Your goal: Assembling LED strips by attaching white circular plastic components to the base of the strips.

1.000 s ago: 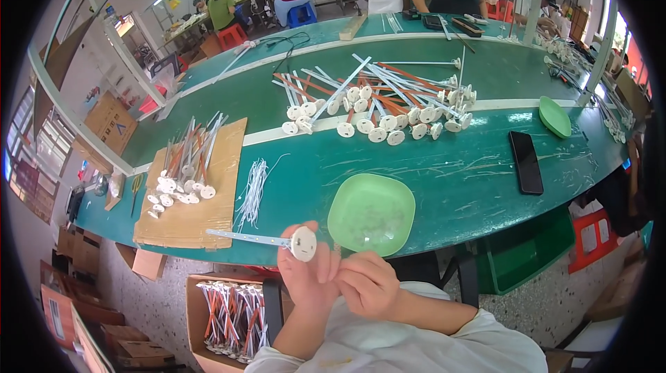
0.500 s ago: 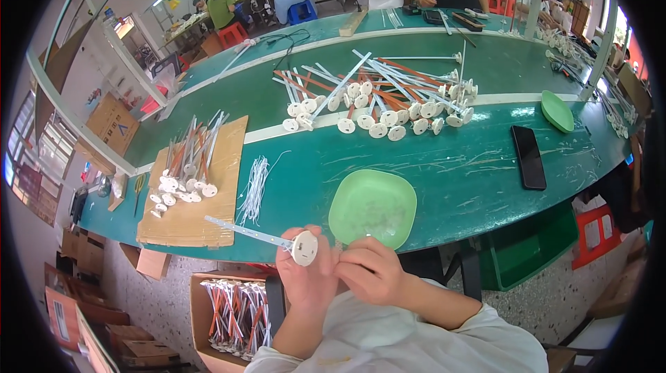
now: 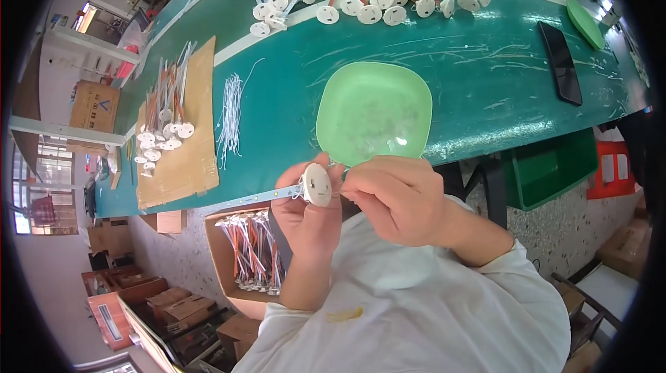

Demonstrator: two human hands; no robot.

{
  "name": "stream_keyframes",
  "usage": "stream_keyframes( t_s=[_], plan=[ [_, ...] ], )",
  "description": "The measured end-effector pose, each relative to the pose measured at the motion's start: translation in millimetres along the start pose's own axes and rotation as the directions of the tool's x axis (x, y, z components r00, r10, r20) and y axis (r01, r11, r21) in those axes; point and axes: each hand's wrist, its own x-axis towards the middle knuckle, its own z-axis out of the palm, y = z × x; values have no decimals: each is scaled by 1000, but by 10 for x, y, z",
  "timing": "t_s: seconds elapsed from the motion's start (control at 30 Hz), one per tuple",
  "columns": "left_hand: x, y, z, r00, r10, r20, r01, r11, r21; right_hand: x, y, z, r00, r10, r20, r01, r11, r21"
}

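My left hand (image 3: 311,231) is closed around an LED strip lamp near its round white end cap (image 3: 318,185). The lamp's narrow strip (image 3: 239,201) sticks out to the left past the table edge, and thin white wires show behind the cap. Close beside the cap, my right hand (image 3: 406,196) is in a pinch. A thin strand seems to run from the cap to its fingertips, too fine to name surely. Just beyond both hands lies a light green plastic tray (image 3: 374,92) with grey smudges inside. Left of it is a bundle of white wires (image 3: 230,113).
More strip lamps (image 3: 371,12) are heaped at the back; others (image 3: 166,120) lie on a cardboard sheet (image 3: 200,151) at left. A carton (image 3: 243,300) below the table holds more. At right are a phone (image 3: 560,64), a green dish (image 3: 584,22), a green crate (image 3: 555,172) and a red stool (image 3: 614,172).
The view has tipped downward, so the table sits higher in the picture. The lamp's strip has swung lower at its far end, and its cap faces more to the right.
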Motion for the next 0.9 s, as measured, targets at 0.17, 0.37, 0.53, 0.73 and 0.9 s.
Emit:
stream_keyframes(
  t_s=[0.17,0.37,0.53,0.73,0.9],
  plan=[
    [-7,-45,6,1000,-25,-15,24,995,-101,-34,17,31,998,2,-58,-2,1000,-14],
    [-65,-43,-8,999,-30,17,31,998,-60,-62,-26,0,998,25,-50,-25,1000,15],
    [-61,-50,-26,1000,-20,6,20,1000,3,-62,-27,-41,998,48,-27,-47,998,46],
    [-46,15,-15,990,49,131,-78,972,224,-56,-49,-168,974,217,62,-222,972,78],
    [-47,10,-2,997,1,75,-18,973,230,-88,-25,-191,969,235,75,-243,961,131]
  ],
)
